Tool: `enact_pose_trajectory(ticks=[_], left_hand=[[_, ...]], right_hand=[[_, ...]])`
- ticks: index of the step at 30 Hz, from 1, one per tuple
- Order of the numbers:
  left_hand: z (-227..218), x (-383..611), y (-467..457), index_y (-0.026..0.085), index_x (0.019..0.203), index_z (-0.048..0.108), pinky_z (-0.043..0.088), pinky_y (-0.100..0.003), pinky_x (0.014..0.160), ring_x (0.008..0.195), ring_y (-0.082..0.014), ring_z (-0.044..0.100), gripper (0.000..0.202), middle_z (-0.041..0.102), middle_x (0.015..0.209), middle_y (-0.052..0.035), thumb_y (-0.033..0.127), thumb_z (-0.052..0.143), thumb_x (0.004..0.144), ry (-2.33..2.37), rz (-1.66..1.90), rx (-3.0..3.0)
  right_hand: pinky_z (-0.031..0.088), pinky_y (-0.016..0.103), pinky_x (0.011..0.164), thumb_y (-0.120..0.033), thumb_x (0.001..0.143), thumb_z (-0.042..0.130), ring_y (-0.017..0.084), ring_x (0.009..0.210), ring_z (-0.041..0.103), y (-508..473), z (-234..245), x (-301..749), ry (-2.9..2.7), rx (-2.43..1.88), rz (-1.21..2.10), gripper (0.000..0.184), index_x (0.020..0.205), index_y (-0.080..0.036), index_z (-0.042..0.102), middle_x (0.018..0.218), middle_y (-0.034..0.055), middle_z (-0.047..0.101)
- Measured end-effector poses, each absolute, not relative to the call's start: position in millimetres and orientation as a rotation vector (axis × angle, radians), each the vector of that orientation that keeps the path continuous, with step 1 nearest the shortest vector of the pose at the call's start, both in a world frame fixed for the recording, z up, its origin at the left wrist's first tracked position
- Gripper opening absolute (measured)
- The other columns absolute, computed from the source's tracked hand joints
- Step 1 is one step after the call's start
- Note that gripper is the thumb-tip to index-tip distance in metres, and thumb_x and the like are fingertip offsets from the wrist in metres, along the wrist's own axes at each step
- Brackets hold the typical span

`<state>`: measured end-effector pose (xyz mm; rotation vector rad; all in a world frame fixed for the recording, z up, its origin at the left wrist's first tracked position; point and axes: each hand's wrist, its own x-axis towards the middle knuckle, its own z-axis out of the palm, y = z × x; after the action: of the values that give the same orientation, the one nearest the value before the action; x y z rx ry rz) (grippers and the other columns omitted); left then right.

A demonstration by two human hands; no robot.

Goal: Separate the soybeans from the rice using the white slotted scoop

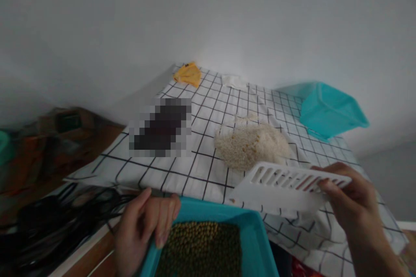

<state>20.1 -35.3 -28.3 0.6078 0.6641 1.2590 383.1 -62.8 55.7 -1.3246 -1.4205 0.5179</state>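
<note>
My left hand (147, 223) is curled over the left rim of a teal plastic bin (224, 208), fingers bent down inside it. Small round yellow-brown grains that look like soybeans (201, 242) cover the bin's bottom. In my right hand (351, 199) is a white slotted plastic panel (279, 188), pinched by its right end between thumb and fingers. The panel is tilted at the table's front edge, its left tip close to the bin's far right corner. Just behind it lies a pale grain heap (251, 145) with a few yellowish grains in it.
A teal container (333, 110) lies tipped at the right on the checked tablecloth (208, 112). An orange cloth (188, 74) and a white folded piece (234, 81) lie at the back. A dark blurred-out object (162, 127) is on the left. Black cables (74, 216) hang lower left.
</note>
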Motion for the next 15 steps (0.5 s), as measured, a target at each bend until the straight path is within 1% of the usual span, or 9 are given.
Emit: enact_pose_trajectory(ticks=[2,5,6,7,9,10,12,14,15], left_hand=[[-32.0,19.1,-33.5,0.023,0.04,0.062,0.05,-0.031,0.065,0.038,-0.0141,0.054,0.057,0.06,0.034,-0.0007,0.04,0.062,0.094,0.635,1.256,0.643],[-34.7,22.7,-31.7,0.022,0.034,0.051,0.047,-0.029,0.061,0.034,-0.0116,0.049,0.065,0.054,0.03,-0.0001,0.042,0.059,0.095,0.641,1.298,0.666],[-35.1,24.8,-31.6,0.022,0.033,0.048,0.047,-0.029,0.062,0.034,-0.0113,0.048,0.066,0.053,0.029,-0.0001,0.043,0.057,0.096,0.669,1.296,0.674],[-35.7,27.1,-31.8,0.022,0.033,0.045,0.047,-0.03,0.062,0.033,-0.0112,0.047,0.067,0.052,0.029,-0.0002,0.043,0.056,0.096,0.7,1.294,0.686],[-37.6,31.7,-32.8,0.022,0.033,0.039,0.048,-0.032,0.061,0.031,-0.0119,0.044,0.069,0.049,0.028,-0.0008,0.046,0.054,0.095,0.767,1.279,0.714],[-39.3,33.3,-33.5,0.023,0.031,0.034,0.046,-0.033,0.056,0.029,-0.0122,0.041,0.071,0.045,0.025,-0.0007,0.049,0.054,0.094,0.805,1.324,0.701],[-43.9,33.7,-34.9,0.025,0.03,0.03,0.044,-0.034,0.05,0.027,-0.0132,0.036,0.072,0.039,0.023,-0.0008,0.054,0.054,0.092,0.888,1.352,0.698],[-49.1,29.4,-36.1,0.026,0.028,0.028,0.04,-0.035,0.043,0.025,-0.0138,0.032,0.073,0.035,0.02,-0.0007,0.06,0.06,0.085,0.94,1.356,0.709],[-51.5,25.9,-36.7,0.027,0.028,0.028,0.039,-0.036,0.041,0.024,-0.0143,0.03,0.073,0.033,0.019,-0.0007,0.061,0.063,0.082,0.958,1.354,0.707]], right_hand=[[0.047,0.026,0.052,-0.033,0.083,0.078,0.015,0.062,0.062,-58.3,61.2,373.7,-1.391,-1.322,0.587,0.009,0.079,-0.025,0.075,0.071,-0.0001,0.067],[0.041,0.025,0.049,-0.035,0.081,0.079,0.012,0.055,0.054,-32.7,76.1,346.4,-1.211,-1.297,0.732,0.02,0.07,-0.023,0.067,0.063,-0.0025,0.06],[0.04,0.025,0.048,-0.035,0.082,0.078,0.013,0.054,0.052,-17.9,81.5,332.6,-1.115,-1.283,0.836,0.02,0.072,-0.024,0.065,0.062,-0.0031,0.058],[0.043,0.026,0.05,-0.036,0.082,0.077,0.014,0.055,0.055,-0.3,86.1,316.1,-1.018,-1.265,0.955,0.017,0.077,-0.024,0.065,0.064,-0.0026,0.061],[0.053,0.032,0.06,-0.038,0.087,0.069,0.019,0.064,0.064,41.2,90.7,276.2,-0.925,-1.213,1.271,0.017,0.086,-0.023,0.065,0.073,0.0016,0.068],[0.056,0.035,0.064,-0.039,0.087,0.068,0.02,0.067,0.066,63.5,89.8,253.7,-0.914,-1.176,1.43,0.018,0.086,-0.022,0.064,0.073,0.0031,0.069],[0.059,0.037,0.068,-0.039,0.089,0.064,0.021,0.067,0.067,106.2,81.5,206.8,-0.923,-1.082,1.637,0.02,0.081,-0.021,0.06,0.07,0.003,0.068],[0.06,0.037,0.071,-0.04,0.088,0.064,0.019,0.064,0.065,139.5,69.5,163.7,-1.007,-0.984,1.705,0.024,0.075,-0.023,0.055,0.063,0.0002,0.065],[0.06,0.037,0.07,-0.042,0.087,0.065,0.018,0.061,0.064,150.4,65.0,146.3,-1.095,-0.945,1.677,0.028,0.071,-0.024,0.05,0.057,-0.0017,0.061]])
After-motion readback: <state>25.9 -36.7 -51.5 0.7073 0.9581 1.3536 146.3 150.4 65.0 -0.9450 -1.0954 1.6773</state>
